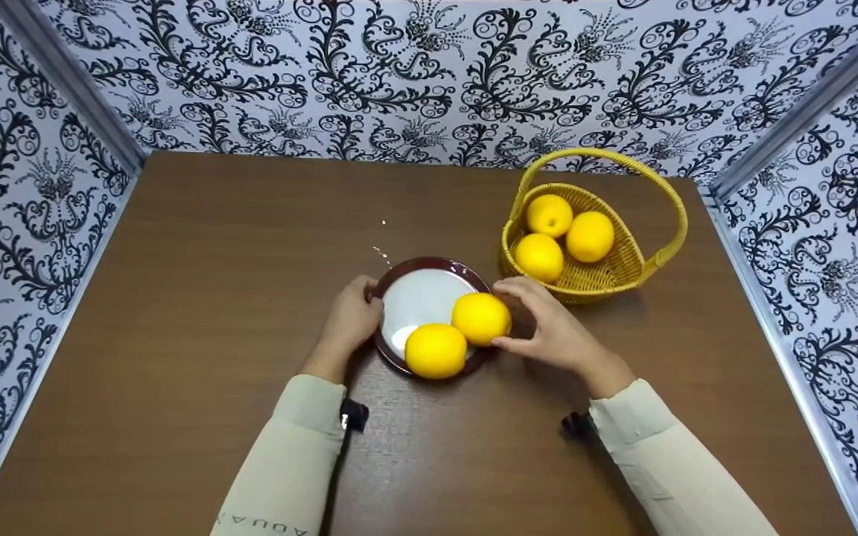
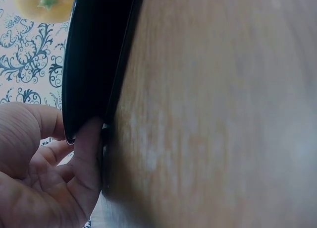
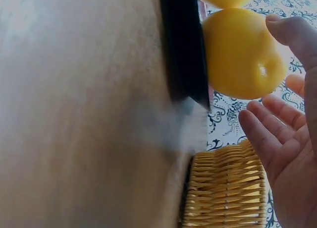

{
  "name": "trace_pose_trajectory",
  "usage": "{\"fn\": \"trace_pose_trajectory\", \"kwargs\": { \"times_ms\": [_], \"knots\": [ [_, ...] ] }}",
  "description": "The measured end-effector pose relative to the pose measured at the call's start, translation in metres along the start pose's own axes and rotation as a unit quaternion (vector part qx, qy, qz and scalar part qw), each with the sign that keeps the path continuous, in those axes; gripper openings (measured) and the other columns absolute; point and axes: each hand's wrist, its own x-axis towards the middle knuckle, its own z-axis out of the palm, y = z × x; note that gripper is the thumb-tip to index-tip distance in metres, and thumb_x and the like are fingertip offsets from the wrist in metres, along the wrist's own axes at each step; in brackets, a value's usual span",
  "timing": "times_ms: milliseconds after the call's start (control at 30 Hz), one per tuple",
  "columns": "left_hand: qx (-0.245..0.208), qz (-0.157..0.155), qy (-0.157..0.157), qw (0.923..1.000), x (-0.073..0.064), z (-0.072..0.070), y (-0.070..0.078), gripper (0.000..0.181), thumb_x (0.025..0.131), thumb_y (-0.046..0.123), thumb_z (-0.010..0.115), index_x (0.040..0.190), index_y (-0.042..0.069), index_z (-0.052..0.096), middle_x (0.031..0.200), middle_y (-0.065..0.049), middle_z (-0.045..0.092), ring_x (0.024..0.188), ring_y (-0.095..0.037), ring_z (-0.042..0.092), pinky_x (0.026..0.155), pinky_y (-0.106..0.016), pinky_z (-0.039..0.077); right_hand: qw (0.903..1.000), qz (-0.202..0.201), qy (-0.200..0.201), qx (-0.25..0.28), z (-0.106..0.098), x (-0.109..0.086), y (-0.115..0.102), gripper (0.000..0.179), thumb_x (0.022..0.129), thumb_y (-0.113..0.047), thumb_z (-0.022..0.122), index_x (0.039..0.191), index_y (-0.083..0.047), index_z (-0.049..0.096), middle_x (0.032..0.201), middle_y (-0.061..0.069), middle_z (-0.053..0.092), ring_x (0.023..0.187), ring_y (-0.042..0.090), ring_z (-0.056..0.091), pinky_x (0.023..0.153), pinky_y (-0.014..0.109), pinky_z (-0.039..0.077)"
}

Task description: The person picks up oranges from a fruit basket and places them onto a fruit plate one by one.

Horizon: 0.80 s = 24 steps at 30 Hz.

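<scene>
A white plate (image 1: 425, 298) with a dark brown rim lies on the table. My left hand (image 1: 351, 316) pinches its left rim; in the left wrist view the thumb and fingers (image 2: 88, 143) meet at the plate's dark outer side (image 2: 94, 64). Two yellow oranges sit on the plate: a front one (image 1: 436, 351) and one to the right (image 1: 481, 318). Around the right one my right hand (image 1: 548, 324) spreads its thumb and fingers. The right wrist view has the thumb tip overlapping this orange (image 3: 242, 54), while the other fingers (image 3: 262, 131) stand apart from it.
A yellow wicker basket (image 1: 626, 257) with a tall handle stands behind my right hand, holding three oranges (image 1: 590, 237). Small bright specks (image 1: 380, 254) show on the brown table (image 1: 198, 298) behind the plate. Patterned walls (image 1: 399, 89) enclose the back and sides.
</scene>
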Motion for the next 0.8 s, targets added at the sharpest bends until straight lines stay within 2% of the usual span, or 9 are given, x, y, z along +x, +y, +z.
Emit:
{"fn": "trace_pose_trajectory", "kwargs": {
  "times_ms": [133,233,333,567,800],
  "knots": [
    [-0.005,-0.001,-0.003,1.0000,0.000,0.000,0.000,0.028,0.096,0.008,0.054,0.122,0.002,0.065,0.106,-0.018,0.068,0.101,-0.032,0.062,0.093,-0.046,0.051,1.0000,0.000,-0.004,0.000,-0.008,0.003,-0.003,0.077,0.079,-0.021,0.091,0.145,-0.003,0.054,0.147,0.015,0.054,0.135,0.029,0.053,0.113,0.042,0.047],
    [-0.008,-0.002,-0.004,1.0000,0.000,0.000,0.000,0.030,0.096,0.009,0.054,0.123,0.002,0.065,0.105,-0.016,0.068,0.099,-0.031,0.061,0.092,-0.045,0.051,0.9998,-0.003,-0.008,0.018,-0.013,0.005,-0.004,0.077,0.079,-0.017,0.091,0.145,-0.002,0.053,0.147,0.017,0.052,0.133,0.029,0.053,0.108,0.049,0.050],
    [-0.011,-0.003,-0.004,0.9999,0.001,0.000,-0.001,0.031,0.096,0.009,0.053,0.124,0.003,0.065,0.105,-0.015,0.068,0.099,-0.030,0.061,0.092,-0.044,0.051,0.9995,-0.004,-0.009,0.029,-0.018,0.007,-0.005,0.077,0.079,-0.015,0.090,0.145,-0.001,0.052,0.147,0.018,0.052,0.133,0.030,0.053,0.107,0.052,0.050],
    [-0.010,-0.008,-0.005,0.9999,0.001,0.000,-0.002,0.031,0.097,0.010,0.052,0.125,0.003,0.065,0.104,-0.015,0.067,0.098,-0.030,0.061,0.091,-0.044,0.051,0.9998,0.014,-0.002,0.010,-0.029,0.014,-0.007,0.079,0.081,-0.022,0.090,0.148,-0.005,0.052,0.150,0.013,0.051,0.134,0.031,0.053,0.110,0.048,0.049],
    [-0.005,-0.004,-0.001,1.0000,0.001,0.000,-0.001,0.032,0.096,0.009,0.053,0.125,0.004,0.065,0.100,-0.014,0.067,0.095,-0.030,0.061,0.089,-0.043,0.052,0.9992,0.025,0.030,0.010,-0.036,0.021,-0.004,0.077,0.081,-0.021,0.090,0.146,-0.002,0.052,0.149,0.013,0.051,0.136,0.025,0.050,0.110,0.048,0.048]
  ]
}}
